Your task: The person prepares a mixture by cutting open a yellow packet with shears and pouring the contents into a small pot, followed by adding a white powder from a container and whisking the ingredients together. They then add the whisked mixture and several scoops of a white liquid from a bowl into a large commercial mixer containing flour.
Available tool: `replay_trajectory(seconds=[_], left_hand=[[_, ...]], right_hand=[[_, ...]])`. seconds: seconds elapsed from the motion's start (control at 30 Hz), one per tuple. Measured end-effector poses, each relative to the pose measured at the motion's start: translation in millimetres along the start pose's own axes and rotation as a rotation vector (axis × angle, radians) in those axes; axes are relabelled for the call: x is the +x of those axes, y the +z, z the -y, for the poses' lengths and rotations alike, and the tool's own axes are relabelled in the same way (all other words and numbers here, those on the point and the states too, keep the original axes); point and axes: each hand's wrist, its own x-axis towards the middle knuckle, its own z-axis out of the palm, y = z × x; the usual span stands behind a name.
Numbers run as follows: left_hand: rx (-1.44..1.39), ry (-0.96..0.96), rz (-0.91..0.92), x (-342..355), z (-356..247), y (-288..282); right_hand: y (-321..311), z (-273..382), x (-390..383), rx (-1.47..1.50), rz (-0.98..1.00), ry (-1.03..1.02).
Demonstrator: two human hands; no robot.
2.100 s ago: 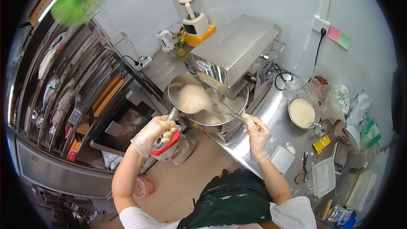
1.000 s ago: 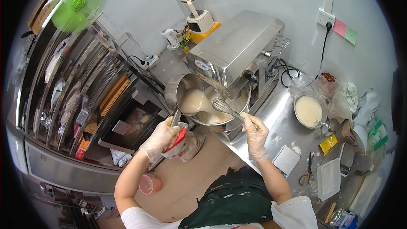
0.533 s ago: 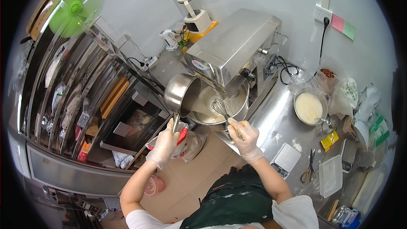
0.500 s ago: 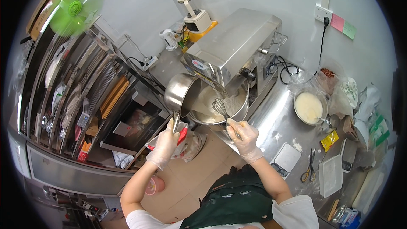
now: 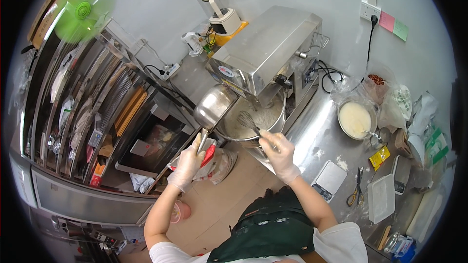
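Note:
My left hand (image 5: 187, 163), in a clear glove, is closed round the handle of a steel saucepan (image 5: 210, 104). The pan is tipped on its side over the left rim of the mixer bowl (image 5: 278, 127), its mouth turned toward the bowl. In my gloved right hand (image 5: 280, 153) is the handle of a wire whisk (image 5: 247, 121). Its wires are over or in the bowl, close to the pan's mouth. Pale liquid and white powder (image 5: 265, 117) lie in the bowl. The pan's inside is mostly hidden.
A steel stand mixer (image 5: 268, 44) rises behind the bowl. On the bench to the right are a bowl of pale cream (image 5: 355, 119), a scale (image 5: 330, 179), scissors (image 5: 358, 190) and a white tray (image 5: 381, 198). A tray rack (image 5: 87, 107) stands left; a sack (image 5: 217, 165) sits below.
The saucepan has tipped further over, and its mouth has turned lower toward the bowl. The whisk has shifted a little left, nearer the pan's mouth.

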Motion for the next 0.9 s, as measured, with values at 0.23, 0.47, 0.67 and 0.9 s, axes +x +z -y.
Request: replay_trajectory(seconds=[0.23,0.47,0.67,0.9], left_hand=[[-0.072,0.131,-0.012,10.8,31.8,-6.6],[-0.131,0.060,0.066,15.1,35.6,-9.9],[-0.152,0.041,0.070,17.5,39.9,-6.9],[-0.201,0.060,0.053,15.6,39.3,-5.3]], right_hand=[[65.2,1.4,47.6,0.526,-0.057,0.339],[86.4,-18.0,53.1,0.692,0.000,0.702],[88.2,-2.8,50.8,0.738,0.097,0.626],[80.0,-4.0,54.7,0.387,-0.032,0.321]])
